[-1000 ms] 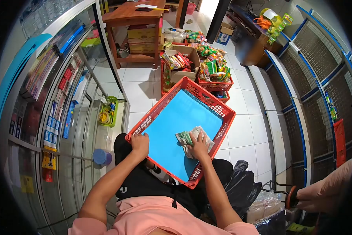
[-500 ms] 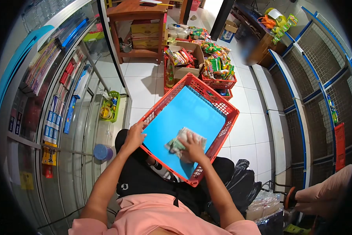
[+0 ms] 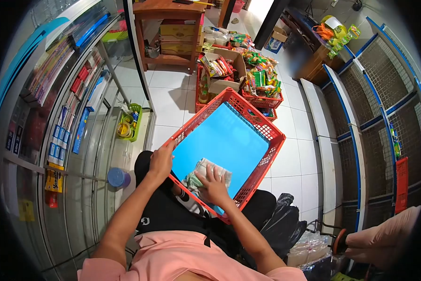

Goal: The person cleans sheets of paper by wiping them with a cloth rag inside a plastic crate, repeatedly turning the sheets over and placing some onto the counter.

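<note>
One cloth [image 3: 192, 181] — partly hidden beneath the right hand [image 3: 214, 189].

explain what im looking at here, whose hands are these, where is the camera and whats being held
There's no machine here: these are a person's own bare hands, seen by a camera worn on that person's head, looking forward and down. A red crate sits tilted over their legs. On its blue bottom lies a crumpled cloth; the right hand presses on it with fingers spread. The left hand is at the crate's edge, though how firmly it grips is hard to tell. Beyond, packets and a box stand on the tiled floor.
</note>
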`<state>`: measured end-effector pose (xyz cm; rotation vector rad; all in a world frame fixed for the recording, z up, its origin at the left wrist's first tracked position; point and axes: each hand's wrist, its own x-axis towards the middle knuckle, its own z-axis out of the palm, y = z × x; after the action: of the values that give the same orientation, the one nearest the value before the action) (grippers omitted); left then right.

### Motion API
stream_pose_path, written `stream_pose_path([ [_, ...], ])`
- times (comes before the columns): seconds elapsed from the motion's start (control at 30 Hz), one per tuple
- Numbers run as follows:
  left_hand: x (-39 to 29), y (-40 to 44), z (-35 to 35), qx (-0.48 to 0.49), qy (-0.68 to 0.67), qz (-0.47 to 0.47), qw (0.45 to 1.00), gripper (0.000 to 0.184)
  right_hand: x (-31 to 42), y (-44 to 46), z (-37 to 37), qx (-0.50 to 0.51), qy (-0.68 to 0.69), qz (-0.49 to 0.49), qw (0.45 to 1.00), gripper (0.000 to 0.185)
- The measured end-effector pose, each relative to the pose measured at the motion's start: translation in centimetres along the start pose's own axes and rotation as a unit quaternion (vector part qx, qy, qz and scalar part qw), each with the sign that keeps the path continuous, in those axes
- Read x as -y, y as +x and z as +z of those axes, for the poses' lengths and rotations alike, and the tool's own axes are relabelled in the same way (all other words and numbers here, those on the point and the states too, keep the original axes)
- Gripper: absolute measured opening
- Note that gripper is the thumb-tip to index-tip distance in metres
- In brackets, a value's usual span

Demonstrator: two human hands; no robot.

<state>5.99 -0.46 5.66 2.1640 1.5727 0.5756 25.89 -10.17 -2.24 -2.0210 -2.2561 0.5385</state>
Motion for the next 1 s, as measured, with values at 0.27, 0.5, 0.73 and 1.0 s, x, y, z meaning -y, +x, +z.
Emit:
stream_pose_path([
  [0.27, -0.8, 0.0, -0.1, 0.011, 0.170, 0.028, 0.985, 0.020, -6.8, 2.8, -0.6, -0.032, 0.011, 0.072, 0.997, 0.059],
  [0.5, -0.2, 0.1, 0.2, 0.024, 0.144, 0.048, 0.988, 0.017, -6.9, 4.1, -2.1, -0.070, 0.017, 0.185, 0.980, 0.056],
  [0.73, -0.5, -0.2, 0.2, 0.007, 0.124, 0.048, 0.991, 0.018, 1.7, 1.4, 0.2, 0.031, -0.013, -0.095, 0.995, 0.061],
  [1.0, 0.3, -0.6, 1.1, -0.077, 0.144, 0.137, 0.977, 0.023, -5.8, 5.7, -0.4, -0.059, -0.005, 0.059, 0.997, 0.058],
])
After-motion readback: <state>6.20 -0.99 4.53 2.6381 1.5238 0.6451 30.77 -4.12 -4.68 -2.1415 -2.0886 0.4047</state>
